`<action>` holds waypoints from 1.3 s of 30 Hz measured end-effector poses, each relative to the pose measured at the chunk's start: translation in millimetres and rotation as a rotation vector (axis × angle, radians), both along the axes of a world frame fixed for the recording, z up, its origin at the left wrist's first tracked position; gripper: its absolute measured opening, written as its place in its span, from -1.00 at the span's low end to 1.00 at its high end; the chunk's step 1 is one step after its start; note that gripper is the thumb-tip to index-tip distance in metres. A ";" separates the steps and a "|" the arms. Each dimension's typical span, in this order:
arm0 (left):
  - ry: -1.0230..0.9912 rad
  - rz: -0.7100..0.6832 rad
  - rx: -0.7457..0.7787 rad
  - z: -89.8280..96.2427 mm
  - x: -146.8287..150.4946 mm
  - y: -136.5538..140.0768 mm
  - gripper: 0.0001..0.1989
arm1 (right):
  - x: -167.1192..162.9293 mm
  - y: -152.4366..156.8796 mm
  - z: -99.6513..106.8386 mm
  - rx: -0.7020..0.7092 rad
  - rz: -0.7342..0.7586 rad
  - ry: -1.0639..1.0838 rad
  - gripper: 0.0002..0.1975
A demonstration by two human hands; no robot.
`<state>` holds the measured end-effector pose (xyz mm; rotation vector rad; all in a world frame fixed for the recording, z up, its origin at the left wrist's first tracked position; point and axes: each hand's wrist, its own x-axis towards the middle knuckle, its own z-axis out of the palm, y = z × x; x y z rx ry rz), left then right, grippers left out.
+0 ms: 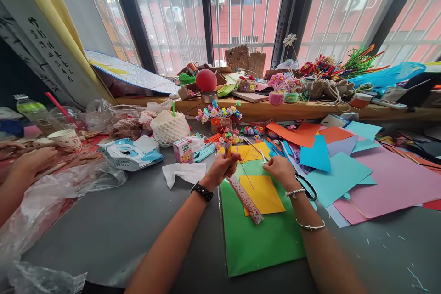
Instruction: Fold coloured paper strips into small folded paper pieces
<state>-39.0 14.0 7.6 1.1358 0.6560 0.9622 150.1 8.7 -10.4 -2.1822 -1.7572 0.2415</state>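
My left hand [222, 169] is closed around a small bundle of multicoloured strips [228, 149], whose ends stick up above the fist. A thin purplish strip [245, 174] slants down beside its fingers; I cannot tell whether it is gripped too. Fingers curled, my right hand [281, 172] holds a pair of scissors [263, 157], blades pointing up and away from me. Below the hands, a patterned ruler [245, 200] lies slanted across a yellow paper square [270, 197]. Both rest on a large green sheet [262, 243].
Coloured paper sheets [396, 183] spread at the right. Left stand a wet-wipes pack [129, 154], a small pink box [183, 150] and a coconut in white netting [170, 128]. Handmade flowers [220, 115] sit behind. Another person's hand [37, 158] is at far left, near a paper cup [65, 139].
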 end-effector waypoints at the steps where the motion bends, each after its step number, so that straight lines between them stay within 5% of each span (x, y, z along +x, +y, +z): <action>1: -0.001 -0.002 -0.001 -0.3 0.1 -0.2 -0.59 | 1.2 1.6 -1.8 0.035 0.017 0.081 -0.87; 7: 0.003 -0.028 -0.012 -3.1 0.4 0.4 -0.61 | -1.2 5.8 -6.4 0.318 0.070 0.633 -0.85; 13: 0.025 -0.062 -0.001 -5.6 0.6 0.1 -0.63 | -19.7 -3.2 -0.3 0.126 0.229 1.592 -0.81; 16: 0.056 -0.078 0.000 -5.7 1.1 -0.9 -0.62 | -26.9 -6.0 0.0 0.083 0.280 1.796 -0.83; 28: 0.224 -0.173 0.015 -7.0 5.0 -4.5 -0.65 | -47.7 -15.1 3.3 0.135 0.437 1.542 -0.78; 34: 0.246 -0.154 0.018 -5.5 7.7 -6.1 -0.69 | -38.7 -10.3 7.7 0.372 0.298 1.482 -0.78; 39: 0.176 -0.125 0.035 -1.9 6.4 -7.0 -0.71 | -31.5 -8.1 7.8 0.410 0.306 1.314 -0.69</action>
